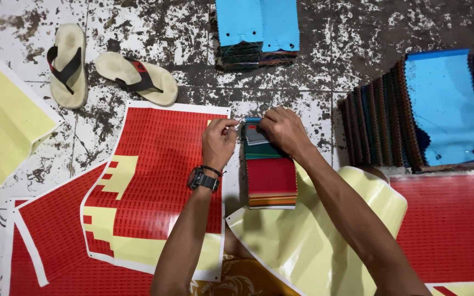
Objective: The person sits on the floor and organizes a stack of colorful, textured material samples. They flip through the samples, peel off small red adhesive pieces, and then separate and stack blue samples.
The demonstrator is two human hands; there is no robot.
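Observation:
My left hand (219, 141), a black watch on its wrist, pinches something small and pale at the top left corner of a stack of fabric swatches (270, 181). My right hand (284, 130) presses flat on the top of that same stack, over a grey swatch and a green one. The stack's lower swatches show red with orange and striped edges. It lies on the floor between a red sticker sheet (154, 175) and a pale yellow backing sheet (308, 235).
A pair of flip-flops (111, 71) lies at the upper left. Blue-topped swatch piles sit at the top centre (257, 30) and at the right (440, 109). More red and yellow sheets cover the stained floor left (1, 126) and right (451, 225).

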